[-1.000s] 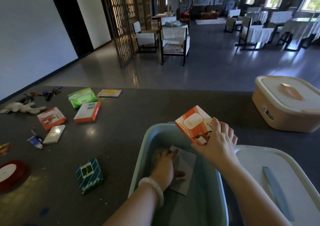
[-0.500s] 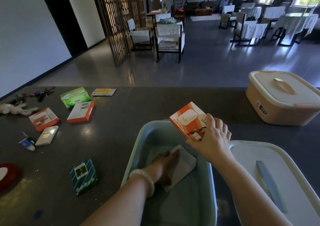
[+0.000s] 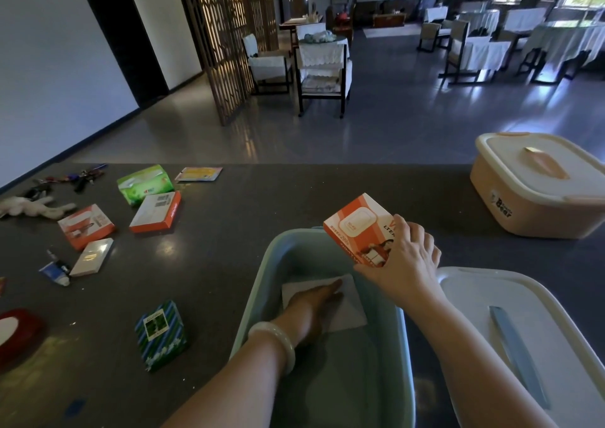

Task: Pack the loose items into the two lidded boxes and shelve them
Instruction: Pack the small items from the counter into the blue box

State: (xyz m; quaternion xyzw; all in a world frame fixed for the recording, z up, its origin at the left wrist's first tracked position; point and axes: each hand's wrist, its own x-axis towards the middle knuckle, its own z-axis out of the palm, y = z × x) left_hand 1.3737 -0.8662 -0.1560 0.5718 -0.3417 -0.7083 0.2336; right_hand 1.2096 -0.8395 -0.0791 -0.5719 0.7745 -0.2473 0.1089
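- Pressing a white flat packet (image 3: 350,309) onto the floor of the open blue-green box (image 3: 343,385): left hand (image 3: 312,303), fingers straight, flat on it, no grip.
- Change over the last second: the packet has slid and turned toward the far end of the box, and the left hand went with it. That frees floor at the near end.
- Right hand (image 3: 406,264) grips the orange carton (image 3: 357,228), fingers curled round its near right corner. The carton hangs over the far right corner of the box rim, barely shifted, not inside yet.
- My read: the left hand is making room and the carton goes in next, probably beside the packet.
- Box lid (image 3: 474,313) is off, on the tabletop just right of the box.
- Peach box (image 3: 537,205) sits at the far right edge of the tabletop, lid on.
- Loose toward the left edge of the tabletop: green tissue pack (image 3: 145,183), orange-edged carton (image 3: 155,211), striped green box (image 3: 160,334), tube (image 3: 55,270), keys (image 3: 82,177), others.
- Task is early, with most items unpacked and shelving a long way off.
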